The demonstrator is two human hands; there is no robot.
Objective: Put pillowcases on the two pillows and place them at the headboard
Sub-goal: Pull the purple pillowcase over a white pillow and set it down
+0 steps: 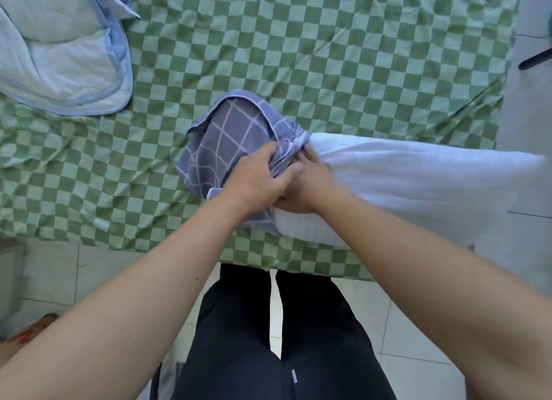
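I am gripping the bunched grey checked pillowcase [219,148] with my left hand [260,180] while my right hand [309,187] is pressing flat on the white pillow [418,184], stretching toward three o'clock on the bed [328,56].

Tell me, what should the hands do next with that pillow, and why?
Probably pull the bunched pillowcase further along the white pillow, toward its bare end. Only one end is inside the grid-patterned case, and most of the pillow lies uncovered on the checkered sheet. The left hand already grips the gathered opening, and the right hand presses the pillow there.
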